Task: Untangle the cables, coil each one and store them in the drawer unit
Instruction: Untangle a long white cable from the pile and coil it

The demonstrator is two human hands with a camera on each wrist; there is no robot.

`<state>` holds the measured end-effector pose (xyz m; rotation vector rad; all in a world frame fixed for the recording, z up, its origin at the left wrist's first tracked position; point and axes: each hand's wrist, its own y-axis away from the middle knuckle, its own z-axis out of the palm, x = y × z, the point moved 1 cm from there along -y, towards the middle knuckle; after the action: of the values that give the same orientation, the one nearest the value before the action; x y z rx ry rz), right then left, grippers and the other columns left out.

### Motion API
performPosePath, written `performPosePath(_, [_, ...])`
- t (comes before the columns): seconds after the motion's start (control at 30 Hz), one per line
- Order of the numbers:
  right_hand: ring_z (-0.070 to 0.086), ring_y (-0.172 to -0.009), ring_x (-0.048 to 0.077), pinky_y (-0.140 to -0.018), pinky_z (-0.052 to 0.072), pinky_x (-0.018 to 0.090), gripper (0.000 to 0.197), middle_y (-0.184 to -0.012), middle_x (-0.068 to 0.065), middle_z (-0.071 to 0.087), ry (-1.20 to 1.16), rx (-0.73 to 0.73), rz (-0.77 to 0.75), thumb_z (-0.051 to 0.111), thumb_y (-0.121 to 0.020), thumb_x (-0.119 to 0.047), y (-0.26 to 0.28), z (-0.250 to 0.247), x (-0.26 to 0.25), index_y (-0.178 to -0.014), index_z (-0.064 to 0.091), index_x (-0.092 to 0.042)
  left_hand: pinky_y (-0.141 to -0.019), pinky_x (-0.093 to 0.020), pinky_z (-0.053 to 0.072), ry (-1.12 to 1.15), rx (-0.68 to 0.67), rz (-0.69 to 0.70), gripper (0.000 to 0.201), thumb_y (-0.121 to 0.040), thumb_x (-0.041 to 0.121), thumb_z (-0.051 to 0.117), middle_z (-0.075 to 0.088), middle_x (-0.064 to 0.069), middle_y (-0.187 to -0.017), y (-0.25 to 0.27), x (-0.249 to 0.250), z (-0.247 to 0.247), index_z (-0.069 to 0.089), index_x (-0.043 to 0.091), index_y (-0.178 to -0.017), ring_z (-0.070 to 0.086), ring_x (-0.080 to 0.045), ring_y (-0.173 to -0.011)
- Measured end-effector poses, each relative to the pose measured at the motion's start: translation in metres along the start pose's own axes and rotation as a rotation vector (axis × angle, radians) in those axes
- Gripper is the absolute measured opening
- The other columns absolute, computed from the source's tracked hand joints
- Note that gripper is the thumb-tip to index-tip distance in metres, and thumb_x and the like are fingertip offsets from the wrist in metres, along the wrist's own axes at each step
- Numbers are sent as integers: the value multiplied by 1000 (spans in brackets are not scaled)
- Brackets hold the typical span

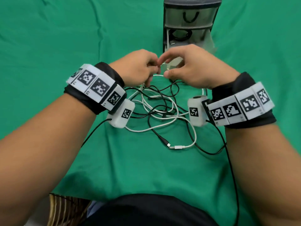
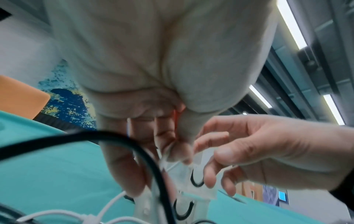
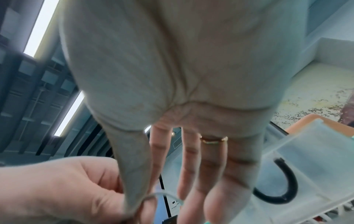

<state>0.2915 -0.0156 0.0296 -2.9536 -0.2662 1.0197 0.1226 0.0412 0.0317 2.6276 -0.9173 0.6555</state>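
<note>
Your left hand (image 1: pixel 138 67) and right hand (image 1: pixel 190 66) each pinch a stretch of the white cable (image 1: pixel 157 76) above the tangle of black and white cables (image 1: pixel 159 110) on the green-covered bench (image 1: pixel 65 38), just before the drawer unit (image 1: pixel 189 18).

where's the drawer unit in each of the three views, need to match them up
Head: the drawer unit stands at the top centre on the green cloth, beyond both hands.
Left wrist: low centre, blurred, behind the fingers; its black U-shaped handles show.
Right wrist: at the right edge, a translucent drawer front with a black handle.
Shared landmark: the white cable stretched between the left hand and right hand.
</note>
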Motion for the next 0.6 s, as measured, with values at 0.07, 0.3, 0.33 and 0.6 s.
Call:
performPosePath(0.07, [54,-74,-9,-84,48,23,27,-117,-6,63,-43,52,-27,75,-85,-28,-1,-2,0,-109,63,-35,-55,-25,43,144,68,27,18,-102,17,46,54,1,-66,4,0,0,56,22,-88,64,-12,-54])
performPosePath(0.3, [64,-74,7,-74,53,27,15,-98,-6,70,-113,84,-33,70,-90,-28,2,-7,-3,-103,65,-22,-48,-53,48,565,253,193,15,-102,22,48,37,1,-57,27,7,4,62,25,-98,49,-19,-38])
performPosePath(0.33, [66,-73,9,-75,55,31,10,-90,-5,72,-153,81,-38,69,-92,-27,4,-8,-4,-100,68,-21,-46,-54,46,575,277,201,13,-101,22,50,37,0,-57,28,7,6,62,26,-98,46,-17,-37])
performPosePath(0.6, [58,-56,14,-57,51,31,23,-65,-7,66,-361,279,-111,69,-91,-27,10,-26,-2,-98,72,-6,-60,-33,47,507,296,123,24,-95,30,59,52,9,-49,32,-8,22,64,19,-74,57,-12,-49])
